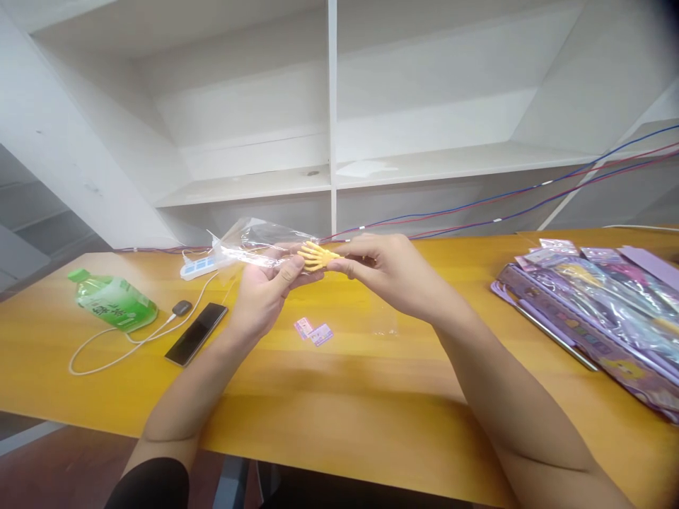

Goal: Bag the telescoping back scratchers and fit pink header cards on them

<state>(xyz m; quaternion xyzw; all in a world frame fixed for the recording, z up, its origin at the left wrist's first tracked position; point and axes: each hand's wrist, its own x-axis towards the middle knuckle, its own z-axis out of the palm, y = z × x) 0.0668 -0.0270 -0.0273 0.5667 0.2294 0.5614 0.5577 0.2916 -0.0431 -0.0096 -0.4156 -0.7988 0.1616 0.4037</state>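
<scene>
My left hand (pixel 276 283) is closed around the mouth end of a clear plastic bag (pixel 249 244), which stretches off to the left. Between my two hands is a small yellow hand-shaped plastic piece (pixel 317 256) with thin spread fingers. My right hand (pixel 379 265) pinches its narrow wrist end between thumb and fingers. The left thumb lies right by the yellow fingertips; whether it presses on them I cannot tell. Below on the table lie two small cards, a pink card (pixel 303 327) and a purple card (pixel 321 334), touching each other.
On the left of the wooden table (pixel 339 403) are a green bottle (pixel 114 300) on its side, a phone (pixel 196 334), a white cable and a power strip (pixel 199 266). A purple box (pixel 583 318) with bagged items stands right. White shelves (pixel 424 162) rise behind.
</scene>
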